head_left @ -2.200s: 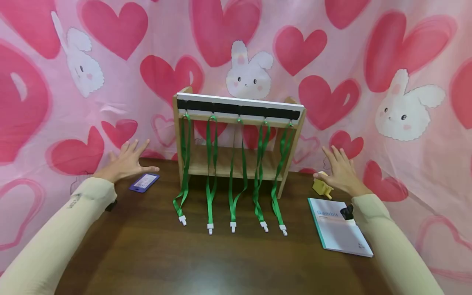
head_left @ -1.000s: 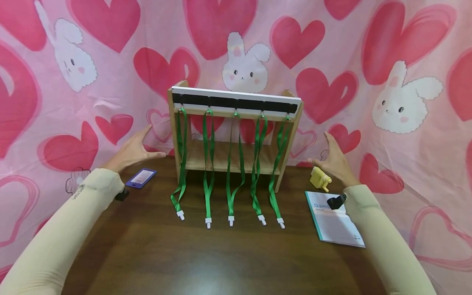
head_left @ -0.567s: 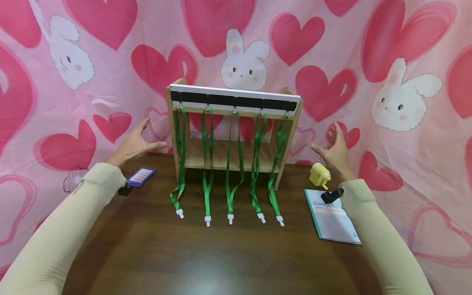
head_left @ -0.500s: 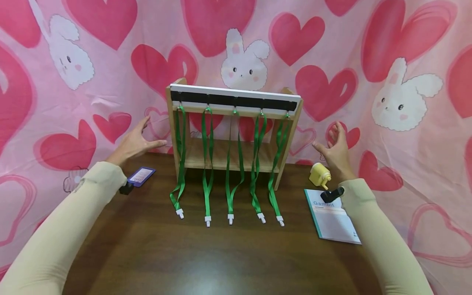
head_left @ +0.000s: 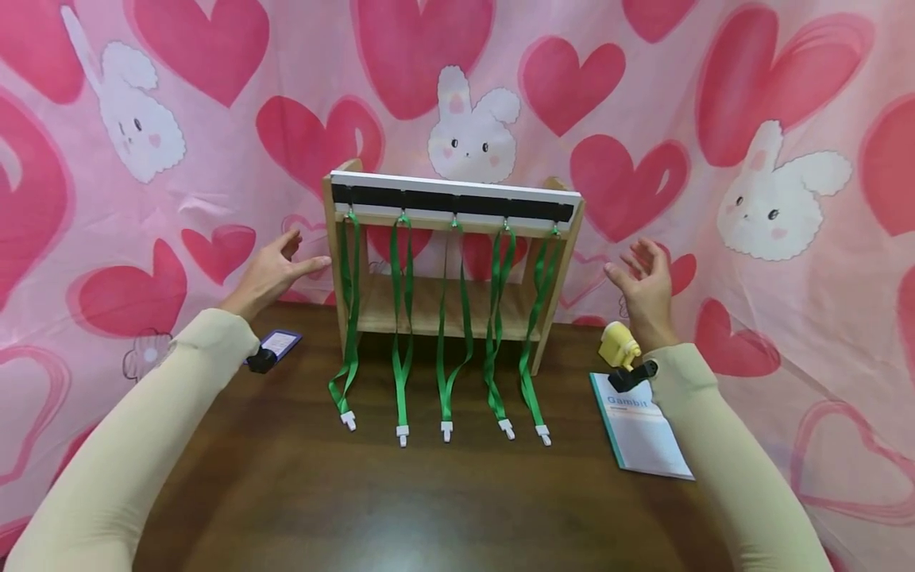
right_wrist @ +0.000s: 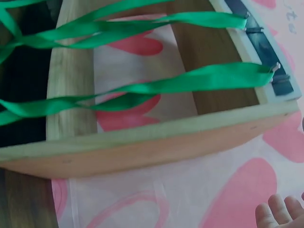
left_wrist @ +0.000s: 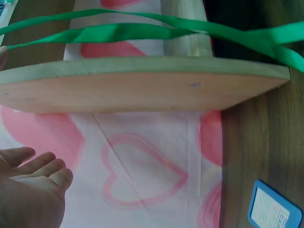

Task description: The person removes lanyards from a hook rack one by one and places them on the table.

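A wooden rack point(head_left: 449, 306) stands at the back of the table, with a white and black strip along its top. Several green lanyards point(head_left: 402, 318) hang from hooks on that strip, their white clips lying on the table. My left hand point(head_left: 268, 274) is raised beside the rack's left side, its thumb very near the side panel point(left_wrist: 142, 88); whether they touch I cannot tell. Off the rack's right side my right hand point(head_left: 649, 295) hovers, fingers loosely bent and holding nothing. In the right wrist view only fingertips point(right_wrist: 280, 211) show, below the side panel point(right_wrist: 156, 147).
A blue card holder point(head_left: 281, 343) lies behind my left wrist. Right of the rack are a yellow toy-like object point(head_left: 618, 344) and a white book point(head_left: 639, 429) with a teal spine, partly under my right forearm. A pink heart-patterned cloth point(head_left: 529, 111) hangs behind.
My left hand has come in toward the rack's left side. My right hand has risen and shifted slightly inward. The rack, lanyards and other objects stay put; the head view has tilted a little.
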The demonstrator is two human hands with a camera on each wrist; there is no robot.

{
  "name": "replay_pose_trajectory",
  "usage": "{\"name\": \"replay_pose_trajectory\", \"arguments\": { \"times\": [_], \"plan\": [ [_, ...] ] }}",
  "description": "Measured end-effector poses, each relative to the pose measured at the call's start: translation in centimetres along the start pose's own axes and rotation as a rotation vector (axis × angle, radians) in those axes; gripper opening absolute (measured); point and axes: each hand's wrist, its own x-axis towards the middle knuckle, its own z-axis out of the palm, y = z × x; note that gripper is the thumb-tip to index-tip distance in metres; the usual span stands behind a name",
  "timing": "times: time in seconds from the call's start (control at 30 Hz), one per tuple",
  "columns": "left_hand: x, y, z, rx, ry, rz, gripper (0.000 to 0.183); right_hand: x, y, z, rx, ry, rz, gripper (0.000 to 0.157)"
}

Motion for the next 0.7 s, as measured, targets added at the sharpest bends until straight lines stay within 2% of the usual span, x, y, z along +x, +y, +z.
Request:
{"name": "replay_pose_trajectory", "arguments": {
  "times": [0.17,0.43,0.57,0.7],
  "plan": [
    [0.6,0.7,0.5,-0.045,0.0,-0.006,0.101,0.0,-0.5,1.1,0.028,-0.002,-0.034,0.067],
    [1.9,1.3,1.9,-0.146,0.047,0.023,0.092,0.7,-1.1,3.3,0.027,-0.018,-0.065,0.064],
    [2.2,1.4,2.9,-0.199,0.052,0.034,0.083,0.6,-1.1,4.2,0.032,-0.008,-0.086,0.057],
    [2.1,1.7,3.4,-0.253,0.071,0.044,0.072,0.3,-1.0,5.1,-0.008,-0.034,-0.127,0.052]
  ]
}}
